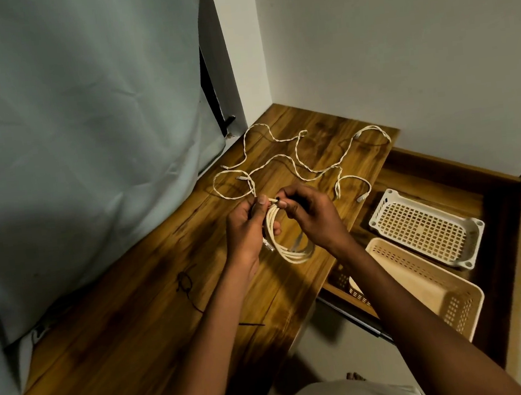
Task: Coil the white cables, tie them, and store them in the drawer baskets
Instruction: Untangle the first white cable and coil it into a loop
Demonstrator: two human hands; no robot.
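**Q:** What do the two hands hold?

**A:** The left hand [245,227] is curled round the top of a coiled white cable [290,245], thumb on top, so that the loops hang down over the wooden desk [131,323]. The right hand [311,216] pinches a thin dark tie [280,201] at the top of the coil, its fingertips meeting those of the left hand.

**Q:** Where are the remaining cables?

**A:** A long twisted white cable [284,159] lies uncoiled in loose bends on the desk beyond the hands, near the wall corner. A short white cable [352,184] curves at the desk's right edge, one plug end over the open drawer [507,235].

**Q:** And the baskets?

**A:** Two sit in the drawer: a white perforated basket [475,232] at the far end and a cream basket [456,302] nearer the person, just beside it. More dark ties [185,284] lie on the desk to the left of the forearms, near a pale curtain [84,119].
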